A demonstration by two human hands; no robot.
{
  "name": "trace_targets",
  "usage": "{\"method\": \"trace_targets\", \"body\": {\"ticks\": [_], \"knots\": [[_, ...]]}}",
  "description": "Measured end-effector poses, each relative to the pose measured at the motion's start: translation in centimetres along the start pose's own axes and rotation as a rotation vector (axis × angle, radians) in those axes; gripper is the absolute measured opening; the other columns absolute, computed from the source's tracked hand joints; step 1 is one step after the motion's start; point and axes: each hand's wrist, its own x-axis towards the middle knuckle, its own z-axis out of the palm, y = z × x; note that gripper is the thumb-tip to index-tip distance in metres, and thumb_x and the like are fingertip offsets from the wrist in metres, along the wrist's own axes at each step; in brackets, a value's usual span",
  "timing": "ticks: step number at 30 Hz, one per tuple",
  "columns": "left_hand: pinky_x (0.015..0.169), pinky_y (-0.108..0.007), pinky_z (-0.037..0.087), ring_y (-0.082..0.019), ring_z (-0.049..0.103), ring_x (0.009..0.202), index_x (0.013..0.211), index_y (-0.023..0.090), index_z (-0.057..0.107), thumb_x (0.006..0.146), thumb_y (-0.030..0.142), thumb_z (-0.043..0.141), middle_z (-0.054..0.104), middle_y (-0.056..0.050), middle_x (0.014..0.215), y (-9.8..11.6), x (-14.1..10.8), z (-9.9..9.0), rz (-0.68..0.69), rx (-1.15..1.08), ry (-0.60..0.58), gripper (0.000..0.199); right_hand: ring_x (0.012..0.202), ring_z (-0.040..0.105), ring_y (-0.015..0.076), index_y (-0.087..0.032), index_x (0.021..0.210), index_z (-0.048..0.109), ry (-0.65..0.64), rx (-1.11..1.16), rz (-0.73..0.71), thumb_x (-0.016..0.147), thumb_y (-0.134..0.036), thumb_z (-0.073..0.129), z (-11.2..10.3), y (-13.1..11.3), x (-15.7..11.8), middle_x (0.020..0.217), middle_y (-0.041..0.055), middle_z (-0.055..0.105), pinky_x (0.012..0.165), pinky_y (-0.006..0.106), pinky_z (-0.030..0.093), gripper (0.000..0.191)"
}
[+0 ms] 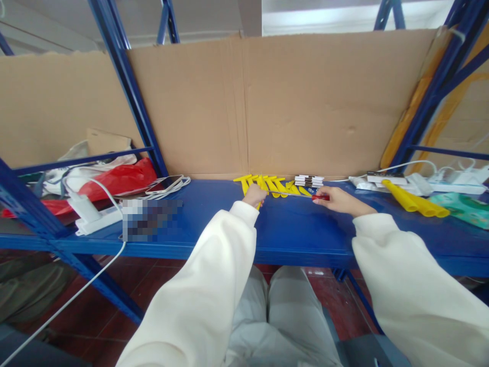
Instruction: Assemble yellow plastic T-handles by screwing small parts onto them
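My left hand (255, 195) is closed around a yellow T-shaped piece (262, 182), whose top and lower tip stick out of the fist. My right hand (333, 199) grips the red handle of a screwdriver (320, 197). Its thin metal shaft points left and reaches the yellow piece by my left hand; the exact contact is too small to make out. Behind the hands, several more yellow pieces (280, 186) lie in a row on the blue shelf (298, 229). A stack of small white and dark packs (308, 181) sits just behind the shaft.
Yellow tubes (414, 200) and a green packet (462, 206) lie at the right. At the left are a white power strip (101, 220), cables and a red bag (120, 179). Cardboard (305, 102) stands along the back, between blue posts.
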Motion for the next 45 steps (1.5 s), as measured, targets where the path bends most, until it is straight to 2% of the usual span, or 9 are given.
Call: {"method": "trace_targets", "body": {"ticks": [7,15,23,28,33,36,41,45], "knots": [[0.056,-0.024,0.048,-0.016,0.06,0.053,0.075,0.013,0.067,0.085,0.003,0.066,0.046,0.003,0.045,0.0,-0.1,0.1,-0.006,-0.022,0.007,0.014,0.069,0.064,0.0224,-0.026,0.075,0.053,0.038,-0.003,0.015,0.08,-0.053,0.068,0.2,0.2,0.2,0.076,0.006,0.07,0.065,0.033,0.049,0.032],[0.055,-0.024,0.049,-0.016,0.06,0.053,0.075,0.013,0.067,0.084,0.004,0.068,0.048,0.003,0.046,0.0,0.0,0.1,-0.004,-0.029,0.016,0.013,0.065,0.061,0.0217,-0.024,0.074,0.062,-0.02,0.001,-0.017,0.087,-0.061,0.058,0.1,-0.1,0.0,0.071,0.0059,0.071,0.062,0.033,0.046,0.039],[0.044,-0.019,0.038,-0.01,0.046,0.041,0.075,0.014,0.065,0.09,0.003,0.062,0.041,0.006,0.042,0.5,-0.8,0.0,-0.031,-0.009,0.005,0.019,0.067,0.061,0.0227,-0.025,0.073,0.055,0.004,0.097,-0.012,0.076,-0.071,0.064,0.2,-0.4,0.2,0.07,0.0062,0.067,0.064,0.035,0.048,0.046],[0.05,-0.021,0.045,-0.013,0.053,0.046,0.075,0.013,0.067,0.09,0.005,0.062,0.045,0.004,0.043,0.3,-0.5,0.0,-0.011,0.001,0.004,0.018,0.066,0.058,0.0221,-0.025,0.071,0.054,-0.003,0.066,-0.015,0.079,-0.07,0.061,0.1,-0.6,0.0,0.067,0.0055,0.065,0.063,0.034,0.045,0.046],[0.052,-0.023,0.049,-0.014,0.059,0.05,0.083,0.011,0.07,0.088,0.005,0.063,0.052,0.002,0.048,0.3,-0.3,0.1,-0.003,0.011,0.008,0.01,0.067,0.06,0.0222,-0.025,0.07,0.054,-0.013,0.057,0.001,0.08,-0.07,0.062,0.0,-0.6,0.1,0.067,0.0053,0.065,0.064,0.034,0.046,0.047],[0.051,-0.022,0.049,-0.015,0.062,0.053,0.09,0.01,0.071,0.088,0.006,0.061,0.06,-0.002,0.055,0.3,-0.4,-0.1,0.024,0.014,0.049,0.012,0.068,0.061,0.0223,-0.025,0.071,0.055,-0.002,0.056,0.027,0.079,-0.067,0.064,0.0,-0.4,0.1,0.068,0.0053,0.066,0.064,0.033,0.047,0.044],[0.059,-0.021,0.054,-0.017,0.072,0.07,0.116,0.01,0.071,0.094,0.011,0.053,0.077,-0.01,0.089,0.0,-0.1,-0.7,0.12,-0.007,0.168,0.028,0.069,0.061,0.0217,-0.024,0.071,0.057,0.001,0.04,0.045,0.077,-0.057,0.069,0.0,0.1,0.1,0.069,0.0046,0.067,0.063,0.032,0.046,0.035],[0.081,-0.025,0.059,-0.019,0.075,0.094,0.146,0.018,0.058,0.094,0.011,0.054,0.078,-0.009,0.113,-0.1,0.2,-1.0,0.272,0.02,0.238,0.053,0.07,0.062,0.0218,-0.024,0.072,0.059,-0.027,0.036,0.058,0.077,-0.052,0.069,0.0,0.3,0.1,0.071,0.0049,0.068,0.065,0.033,0.047,0.03]]}}
